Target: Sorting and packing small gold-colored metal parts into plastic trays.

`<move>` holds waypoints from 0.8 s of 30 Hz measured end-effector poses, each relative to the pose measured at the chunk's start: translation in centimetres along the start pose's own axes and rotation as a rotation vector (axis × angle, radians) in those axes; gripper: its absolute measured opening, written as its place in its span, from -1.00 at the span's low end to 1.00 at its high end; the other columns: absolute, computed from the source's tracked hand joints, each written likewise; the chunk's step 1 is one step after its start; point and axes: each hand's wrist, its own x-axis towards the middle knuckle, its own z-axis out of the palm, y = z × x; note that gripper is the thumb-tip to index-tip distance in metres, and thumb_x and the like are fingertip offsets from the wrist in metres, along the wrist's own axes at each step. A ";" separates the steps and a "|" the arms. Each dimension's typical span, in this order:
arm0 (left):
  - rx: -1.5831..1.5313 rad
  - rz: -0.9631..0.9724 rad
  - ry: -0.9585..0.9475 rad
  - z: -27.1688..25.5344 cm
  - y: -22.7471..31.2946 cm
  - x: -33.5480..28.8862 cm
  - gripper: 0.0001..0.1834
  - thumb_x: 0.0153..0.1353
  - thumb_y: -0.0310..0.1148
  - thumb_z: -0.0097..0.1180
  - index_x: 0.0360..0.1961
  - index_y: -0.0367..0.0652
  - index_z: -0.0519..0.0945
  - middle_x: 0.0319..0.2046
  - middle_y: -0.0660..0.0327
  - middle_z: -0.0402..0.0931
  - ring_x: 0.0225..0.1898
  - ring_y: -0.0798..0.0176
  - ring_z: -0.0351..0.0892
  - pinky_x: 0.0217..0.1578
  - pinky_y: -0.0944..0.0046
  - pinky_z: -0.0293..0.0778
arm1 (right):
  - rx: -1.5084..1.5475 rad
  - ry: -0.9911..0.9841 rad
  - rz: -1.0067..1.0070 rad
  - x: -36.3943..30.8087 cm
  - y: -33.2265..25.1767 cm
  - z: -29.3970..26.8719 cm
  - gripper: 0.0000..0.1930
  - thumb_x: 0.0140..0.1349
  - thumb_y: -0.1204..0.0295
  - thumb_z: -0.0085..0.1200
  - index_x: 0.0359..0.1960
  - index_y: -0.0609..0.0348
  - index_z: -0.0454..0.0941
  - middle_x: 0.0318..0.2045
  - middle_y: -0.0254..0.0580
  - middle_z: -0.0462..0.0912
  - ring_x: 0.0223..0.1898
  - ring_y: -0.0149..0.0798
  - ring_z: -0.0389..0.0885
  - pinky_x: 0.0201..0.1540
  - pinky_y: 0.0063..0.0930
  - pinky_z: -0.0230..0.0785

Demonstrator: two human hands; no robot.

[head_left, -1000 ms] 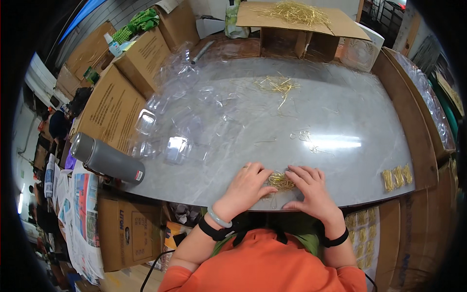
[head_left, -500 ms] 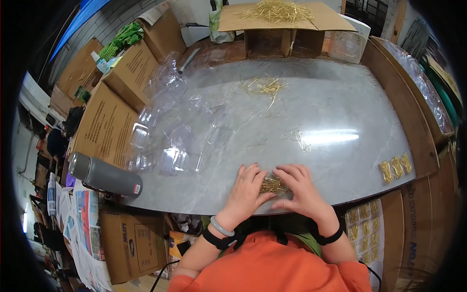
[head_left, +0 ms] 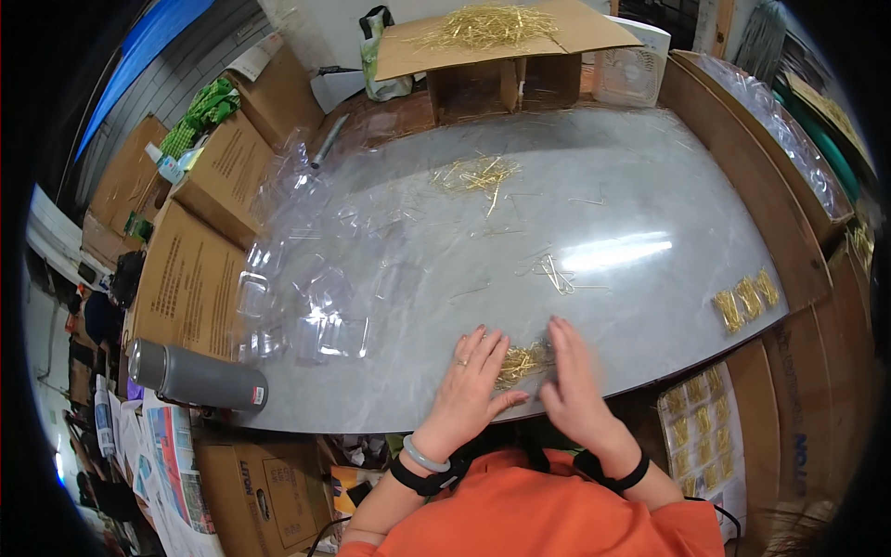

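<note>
A loose bundle of gold wire pieces (head_left: 522, 363) lies on the grey tabletop near its front edge, between my two hands. My left hand (head_left: 469, 385) rests flat along the bundle's left end, fingers stretched out and thumb apart. On the other side, my right hand (head_left: 575, 395) stands edge-on by the bundle's right end, its fingers straight and slightly blurred. Neither hand is wrapped round the wires. A few bent gold wire hooks (head_left: 557, 275) are scattered farther back, with a larger loose heap (head_left: 478, 174) behind them.
Clear plastic packs (head_left: 325, 306) cover the left side, near a grey bottle (head_left: 200, 376) lying down. Several gold bundles (head_left: 745, 301) sit at the right edge; more fill a clear tray (head_left: 696, 427) below. Cardboard (head_left: 594, 28) at the back bears a gold wire pile.
My right hand has turned from cupping over the bundle to upright beside its end, uncovering more of the wires. My left hand stays beside them. The whole view has shifted slightly.
</note>
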 end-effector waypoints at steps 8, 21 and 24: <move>-0.086 -0.074 0.025 0.4 -0.3 -0.4 -0.25 0.15 -0.16 0.42 0.27 -0.35 0.45 0.26 -0.07 0.35 0.38 -0.27 0.26 0.40 -0.18 0.22 | -0.077 -0.168 -0.141 2.1 -0.6 -1.8 -0.24 0.12 0.63 0.15 0.43 0.25 0.24 0.42 0.11 0.28 0.39 0.19 0.29 0.39 -0.09 0.19; -0.049 0.007 -0.019 0.2 -0.3 -0.4 -0.17 0.07 -0.26 0.46 0.31 -0.38 0.38 0.28 -0.08 0.34 0.42 -0.26 0.22 0.45 -0.28 0.12 | 0.142 -0.126 -0.130 0.6 -0.2 0.8 -0.34 0.24 0.39 0.31 0.34 0.26 0.32 0.29 0.14 0.38 0.35 0.20 0.33 0.33 -0.03 0.30; -0.012 0.002 0.022 0.7 -0.1 -0.4 -0.22 0.06 -0.32 0.46 0.27 -0.38 0.41 0.25 -0.08 0.35 0.40 -0.25 0.25 0.43 -0.24 0.16 | 0.333 -0.143 -0.165 0.9 -0.4 1.7 -0.28 0.29 0.44 0.23 0.42 0.32 0.17 0.40 0.26 0.21 0.40 0.29 0.25 0.44 0.01 0.20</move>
